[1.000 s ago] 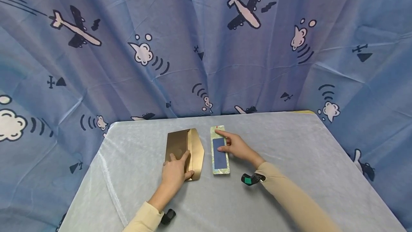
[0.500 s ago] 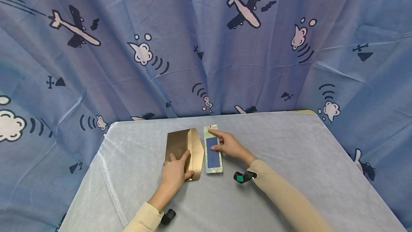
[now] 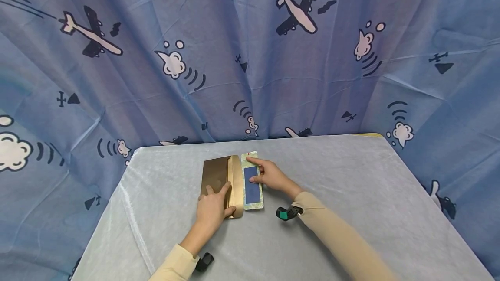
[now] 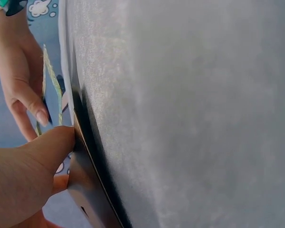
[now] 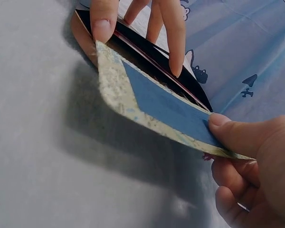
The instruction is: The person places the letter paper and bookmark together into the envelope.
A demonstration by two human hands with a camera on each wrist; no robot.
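A brown-gold envelope [image 3: 214,171] lies on the table, its flap spread to the right. My left hand [image 3: 211,206] presses on it with extended, spread fingers; its thumb touches the flap's near end. In the right wrist view the envelope's mouth [image 5: 142,61] gapes dark, with a thin pinkish line inside. My right hand [image 3: 274,176] pinches a long bookmark-like card [image 3: 252,191] with a blue panel and a pale green patterned border. From the head view, the card overlaps the flap's right edge. The card [image 5: 166,111] looks slightly bent and raised above the table in the right wrist view.
Pale grey cloth covers the table [image 3: 336,172]. A blue curtain [image 3: 250,55] printed with planes and clouds hangs behind its far edge. Dark bands with small devices sit on both wrists, the right one [image 3: 288,213] showing a green patch.
My right hand has moved left with the card, from apart from the envelope to over its flap. The flap's pointed tip is now covered. My left hand and the envelope have stayed put.
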